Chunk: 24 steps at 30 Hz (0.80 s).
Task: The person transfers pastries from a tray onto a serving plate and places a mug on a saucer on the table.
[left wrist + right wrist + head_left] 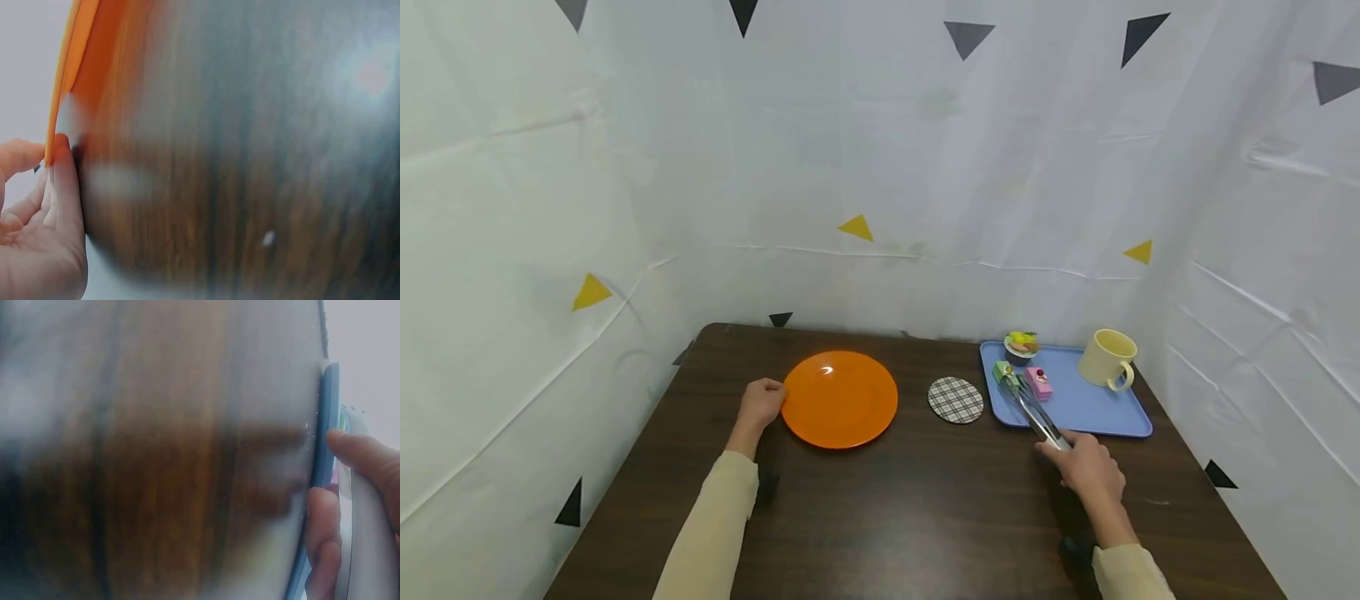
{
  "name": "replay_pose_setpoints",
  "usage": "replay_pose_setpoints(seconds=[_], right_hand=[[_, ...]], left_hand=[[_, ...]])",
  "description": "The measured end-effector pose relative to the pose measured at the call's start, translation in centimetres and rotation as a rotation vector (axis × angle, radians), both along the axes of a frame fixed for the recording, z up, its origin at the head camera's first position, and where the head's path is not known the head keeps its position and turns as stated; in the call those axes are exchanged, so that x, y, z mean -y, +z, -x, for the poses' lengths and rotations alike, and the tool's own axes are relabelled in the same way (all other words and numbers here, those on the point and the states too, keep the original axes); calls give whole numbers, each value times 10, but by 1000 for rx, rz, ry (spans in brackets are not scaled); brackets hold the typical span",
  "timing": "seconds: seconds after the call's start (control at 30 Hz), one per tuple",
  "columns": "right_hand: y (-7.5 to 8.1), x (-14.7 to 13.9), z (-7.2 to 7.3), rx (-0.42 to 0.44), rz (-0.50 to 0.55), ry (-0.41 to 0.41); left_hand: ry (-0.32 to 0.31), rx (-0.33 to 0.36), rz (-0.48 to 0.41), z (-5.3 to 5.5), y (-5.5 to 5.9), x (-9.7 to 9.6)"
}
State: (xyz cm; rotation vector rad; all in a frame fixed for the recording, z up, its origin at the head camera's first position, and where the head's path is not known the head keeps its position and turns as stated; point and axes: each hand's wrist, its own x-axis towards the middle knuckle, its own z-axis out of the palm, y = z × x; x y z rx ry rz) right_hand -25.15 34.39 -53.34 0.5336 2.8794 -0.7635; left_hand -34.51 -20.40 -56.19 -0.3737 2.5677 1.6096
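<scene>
My left hand (763, 403) pinches the left rim of an orange plate (839, 400) between thumb and fingers. In the left wrist view the plate's edge (62, 81) runs between thumb and fingertips. My right hand (1088, 468) holds metal tongs (1037, 415) that reach over a blue tray (1112, 417). The tips of the tongs are at a small green toy cake (1003, 370); whether they grip it I cannot tell. Just right of the tips sits a pink toy cake (1039, 382). In the right wrist view the tray's edge (325, 431) shows beside the fingers.
A small dark cup with colourful food on top (1021, 348) stands at the tray's back left, a yellow mug (1108, 359) at its right. Between plate and tray lies a round checked coaster (956, 400). White sheeting (925, 167) hangs behind the dark wooden table (895, 508).
</scene>
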Motion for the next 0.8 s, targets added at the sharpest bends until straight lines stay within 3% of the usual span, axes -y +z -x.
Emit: replay_pose_setpoints(seconds=[0.17, 0.8], right_hand=[[0, -2, 1, 7, -7, -2], [0, -4, 2, 33, 46, -42]], left_hand=[[11, -22, 48, 2, -5, -3], [-11, -8, -27, -6, 0, 0]])
